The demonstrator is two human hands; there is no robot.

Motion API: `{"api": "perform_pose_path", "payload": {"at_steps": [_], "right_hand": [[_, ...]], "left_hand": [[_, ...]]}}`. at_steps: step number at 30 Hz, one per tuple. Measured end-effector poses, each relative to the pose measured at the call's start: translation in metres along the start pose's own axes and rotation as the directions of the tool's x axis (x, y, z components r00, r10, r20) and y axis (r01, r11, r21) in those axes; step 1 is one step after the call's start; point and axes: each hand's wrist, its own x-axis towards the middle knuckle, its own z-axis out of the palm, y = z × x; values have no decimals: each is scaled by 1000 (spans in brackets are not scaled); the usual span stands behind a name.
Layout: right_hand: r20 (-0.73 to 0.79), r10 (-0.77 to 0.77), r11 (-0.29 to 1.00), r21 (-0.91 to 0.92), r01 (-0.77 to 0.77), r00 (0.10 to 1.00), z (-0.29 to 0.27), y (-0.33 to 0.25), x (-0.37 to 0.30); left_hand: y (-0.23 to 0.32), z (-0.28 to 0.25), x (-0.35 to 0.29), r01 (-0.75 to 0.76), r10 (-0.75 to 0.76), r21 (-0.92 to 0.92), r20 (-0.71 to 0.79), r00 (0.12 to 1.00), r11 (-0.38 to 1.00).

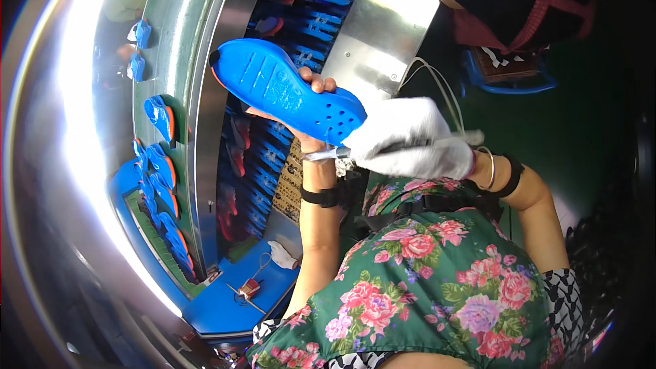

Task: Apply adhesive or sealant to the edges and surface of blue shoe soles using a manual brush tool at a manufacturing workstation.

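Observation:
My left hand [318, 82], bare, grips a blue insole [273, 96] from beneath, its fingers curled over the far edge. The insole's underside faces up, with ridges across the forefoot, round holes at the heel and a dark toe tip. Beside the heel, my right hand [410, 140] wears a white glove and is closed around a slim, pale-handled tool [329, 154]. The tool's thin end reaches just below the heel, near my left wrist. Motion blurs the glove, and I cannot tell whether the tool touches the insole.
More blue insoles with orange edges [160, 119] lie along the green conveyor [179, 48] on the left. Beyond my left hand is a rack of blue parts [321, 26]. A blue tabletop [225, 307] lies lower left. Another person [509, 0] is at the upper right.

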Motion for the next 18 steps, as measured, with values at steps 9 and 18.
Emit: {"api": "perform_pose_path", "payload": {"at_steps": [9, 18], "right_hand": [[116, -131, 931, -328, 163, 985, 5, -3, -7], [332, -151, 888, -368, 275, 931, 8, -1, -19]], "left_hand": [[18, 4, 2, 140, -138, 73, -24, 990, 987], [24, 11, -3, 370, -374, -61, -59, 926, 927]]}}
